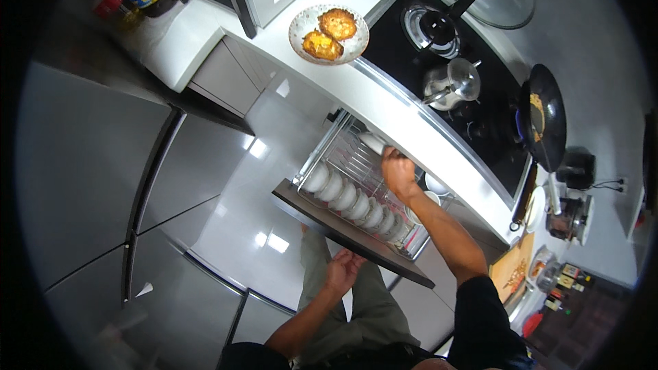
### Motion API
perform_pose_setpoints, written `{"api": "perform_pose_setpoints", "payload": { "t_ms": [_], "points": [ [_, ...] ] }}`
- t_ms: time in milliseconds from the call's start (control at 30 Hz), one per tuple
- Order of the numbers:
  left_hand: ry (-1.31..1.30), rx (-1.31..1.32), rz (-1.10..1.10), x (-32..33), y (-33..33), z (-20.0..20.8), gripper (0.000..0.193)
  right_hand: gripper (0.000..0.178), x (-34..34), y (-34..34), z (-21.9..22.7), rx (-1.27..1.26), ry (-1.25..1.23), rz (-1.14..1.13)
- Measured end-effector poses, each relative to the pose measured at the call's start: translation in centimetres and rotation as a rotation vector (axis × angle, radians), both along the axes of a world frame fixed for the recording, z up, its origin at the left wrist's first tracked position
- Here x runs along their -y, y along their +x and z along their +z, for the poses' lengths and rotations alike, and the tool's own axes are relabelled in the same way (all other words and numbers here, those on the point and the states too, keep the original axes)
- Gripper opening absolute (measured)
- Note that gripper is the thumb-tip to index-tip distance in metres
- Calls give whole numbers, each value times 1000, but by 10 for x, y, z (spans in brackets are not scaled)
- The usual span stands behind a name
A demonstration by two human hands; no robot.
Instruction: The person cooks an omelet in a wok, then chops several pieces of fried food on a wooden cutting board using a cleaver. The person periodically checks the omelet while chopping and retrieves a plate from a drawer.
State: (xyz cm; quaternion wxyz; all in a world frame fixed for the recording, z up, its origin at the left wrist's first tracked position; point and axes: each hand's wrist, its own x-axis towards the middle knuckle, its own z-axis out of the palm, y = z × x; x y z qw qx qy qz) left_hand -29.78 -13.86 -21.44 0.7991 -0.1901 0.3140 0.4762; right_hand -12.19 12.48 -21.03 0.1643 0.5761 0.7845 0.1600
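A wire-rack drawer (330, 138) is pulled out below the counter, with a row of white bowls (345, 199) along its front side. My right hand (399, 170) reaches down into its back part, fingers closed at the edge of a white dish (372, 141); the counter partly hides that dish, so I cannot tell plate from bowl. Beside my right wrist, more white dishes (433, 183) sit in the rack. My left hand (343, 270) is at the outer side of the dark drawer front (356, 236), its fingers curled against the edge.
Above the drawer runs the white counter (404, 120), with a plate (297, 40) of two browned patties near its edge. The black cooktop (384, 44) bears a glass-lidded pot (449, 85) and a wok (552, 127) over a blue flame. A cutting board (510, 264) lies at right.
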Motion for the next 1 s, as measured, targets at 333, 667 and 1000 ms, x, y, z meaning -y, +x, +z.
{"api": "perform_pose_setpoints", "payload": {
  "t_ms": [333, 667, 1000],
  "points": [
    [-118, -10, -22, -37, 6, 19, 16, 19, 37, -13, 149, -365, -42, 88],
    [-100, 7, -97, -107, 43, -4, 14, 17, -7, -43, 231, -1845, -303, -1044],
    [152, -195, -454, -159, 26, 37, 28, 13, -167, 26, 298, -1743, 46, -741]
  ]
}}
